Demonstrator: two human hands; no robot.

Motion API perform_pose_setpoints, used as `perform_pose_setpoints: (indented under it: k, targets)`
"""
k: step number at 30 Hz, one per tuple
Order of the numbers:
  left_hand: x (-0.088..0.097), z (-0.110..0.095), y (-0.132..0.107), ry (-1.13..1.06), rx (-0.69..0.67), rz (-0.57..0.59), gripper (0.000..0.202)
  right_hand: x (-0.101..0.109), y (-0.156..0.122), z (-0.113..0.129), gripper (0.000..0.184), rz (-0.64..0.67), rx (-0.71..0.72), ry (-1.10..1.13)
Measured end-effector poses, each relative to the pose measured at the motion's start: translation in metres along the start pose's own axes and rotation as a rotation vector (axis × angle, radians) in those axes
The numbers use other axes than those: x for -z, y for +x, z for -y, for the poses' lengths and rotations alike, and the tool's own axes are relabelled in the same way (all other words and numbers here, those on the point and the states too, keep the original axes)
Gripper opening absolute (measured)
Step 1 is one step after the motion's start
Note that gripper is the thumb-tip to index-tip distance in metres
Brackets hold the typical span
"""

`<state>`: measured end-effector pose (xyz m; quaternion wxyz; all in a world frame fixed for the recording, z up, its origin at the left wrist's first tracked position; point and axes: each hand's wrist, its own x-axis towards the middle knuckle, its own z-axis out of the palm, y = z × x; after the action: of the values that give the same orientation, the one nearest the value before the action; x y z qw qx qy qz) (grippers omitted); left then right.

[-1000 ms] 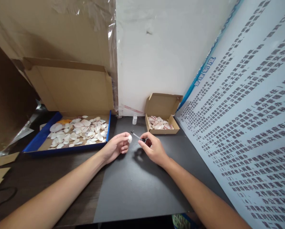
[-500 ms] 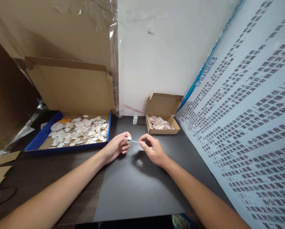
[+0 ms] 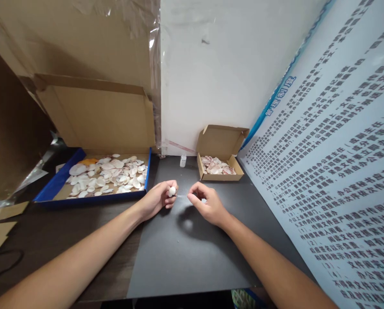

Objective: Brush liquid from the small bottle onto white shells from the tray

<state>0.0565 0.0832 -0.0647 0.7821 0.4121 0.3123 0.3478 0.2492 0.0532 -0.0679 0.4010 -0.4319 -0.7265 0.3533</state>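
My left hand (image 3: 159, 196) is closed in a pinch on a small white shell (image 3: 171, 191), held just above the dark mat. My right hand (image 3: 206, 204) faces it a short way to the right, thumb and forefinger pinched together. Between the two hands runs a thin pale strand or stick (image 3: 181, 196), faint against the mat; its right end meets my right fingertips. A bit of something pale shows inside the curled right fingers, too small to name. Behind the hands stands a small white bottle (image 3: 183, 161).
At left, a blue-edged cardboard box (image 3: 92, 198) with raised lid holds many pale shells. A smaller open carton (image 3: 222, 177) of pinkish shells stands back right. A printed board (image 3: 333, 163) leans along the right. A white panel (image 3: 204, 86) rises behind the dark mat (image 3: 185, 266).
The white shell has turned in my left fingers and shows more of its rounded face. The strand's left end sits slightly lower. My right hand has barely moved.
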Motion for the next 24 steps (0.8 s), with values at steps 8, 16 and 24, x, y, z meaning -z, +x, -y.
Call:
perform_pose_setpoints:
  k: [8, 16, 24]
  targets:
    - [-0.0007, 0.0002, -0.0003, 0.004, 0.009, 0.014, 0.012, 0.0006, 0.0005, 0.0002, 0.016, -0.061, -0.005, -0.005]
    - [-0.0006, -0.0010, -0.0008, 0.014, 0.020, 0.022, 0.011, 0.0016, -0.0001, -0.0015, 0.017, -0.091, 0.016, 0.041]
    - [0.0009, 0.0013, 0.0003, 0.043, 0.000, 0.012, 0.010, 0.0009, -0.0012, 0.0002, 0.017, -0.097, 0.029, 0.027]
